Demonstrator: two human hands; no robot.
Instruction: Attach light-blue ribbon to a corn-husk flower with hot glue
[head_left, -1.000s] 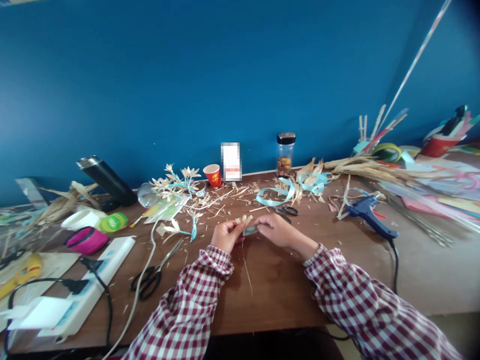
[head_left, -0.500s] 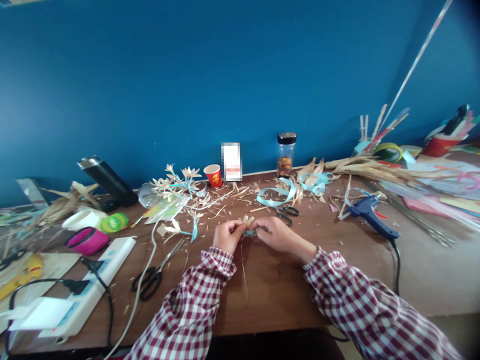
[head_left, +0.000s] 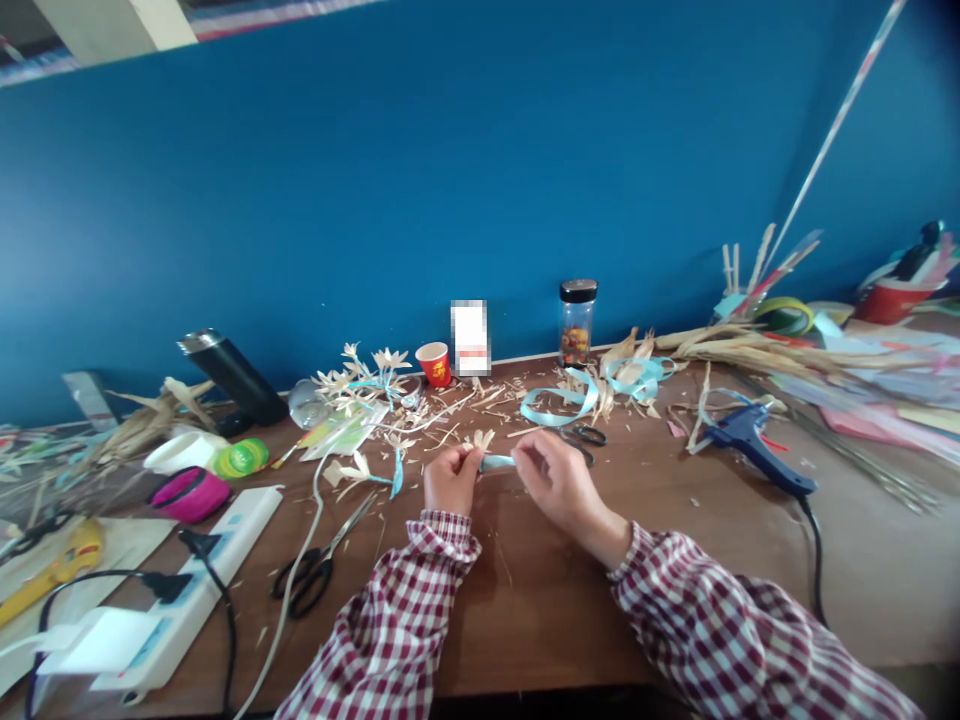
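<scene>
Over the middle of the desk, my left hand (head_left: 451, 482) pinches a small pale flower (head_left: 480, 440), which looks made of dried husk. A short length of light blue ribbon (head_left: 498, 461) stretches from the flower to my right hand (head_left: 561, 485), whose thumb and fingertips are closed on its other end. A thin strand (head_left: 504, 562) shows faintly below the hands. Left of them lies another husk flower (head_left: 358, 470) with a blue-wrapped stem. Behind my right hand, black-handled scissors (head_left: 585, 437) are partly hidden.
Open scissors (head_left: 307, 578) lie near a power strip (head_left: 199, 590) and a white cable (head_left: 304, 535). A blue glue gun (head_left: 757, 445) rests at right. Along the wall stand a red paper cup (head_left: 434, 366), a lidded jar (head_left: 577, 325), a loop of blue ribbon (head_left: 559, 408) and husk scraps.
My right hand has drawn away rightward from my left, and the blue ribbon between them now shows stretched out. The camera view has shifted slightly upward.
</scene>
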